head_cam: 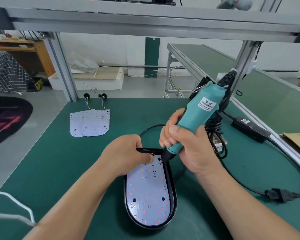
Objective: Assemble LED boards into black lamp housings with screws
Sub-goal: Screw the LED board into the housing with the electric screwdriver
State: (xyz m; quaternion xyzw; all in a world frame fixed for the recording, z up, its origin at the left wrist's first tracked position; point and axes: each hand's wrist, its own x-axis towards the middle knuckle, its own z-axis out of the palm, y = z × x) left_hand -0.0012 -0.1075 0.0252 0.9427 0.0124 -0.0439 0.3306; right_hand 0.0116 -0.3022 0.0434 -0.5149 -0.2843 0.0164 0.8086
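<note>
A black oval lamp housing lies on the green mat near me, with a white LED board seated inside it. My left hand rests on the board's far end, fingers curled and pressing by the yellow wires. My right hand grips a teal electric screwdriver, tilted, its bit tip down on the board's far right corner.
Two spare LED boards with wired black plugs lie at the mat's far left. A small box of screws sits behind the screwdriver cable. A black power adapter and its cord run along the right. An aluminium frame post stands at the far left.
</note>
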